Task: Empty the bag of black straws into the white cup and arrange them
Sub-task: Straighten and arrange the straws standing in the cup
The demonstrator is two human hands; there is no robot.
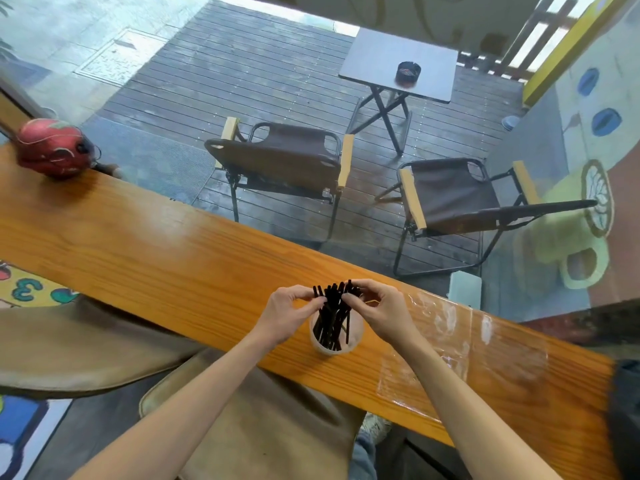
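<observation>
Black straws [333, 320] stand in the white cup [356, 336]; left hand [289, 311] and right hand [379, 311] pinch their tops.

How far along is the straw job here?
Emptying looks done: the thin black straws stand in the white plastic cup, and the clear plastic bag lies flat beside it. Left hand and right hand pinch the tops. Arranging remains.
</observation>
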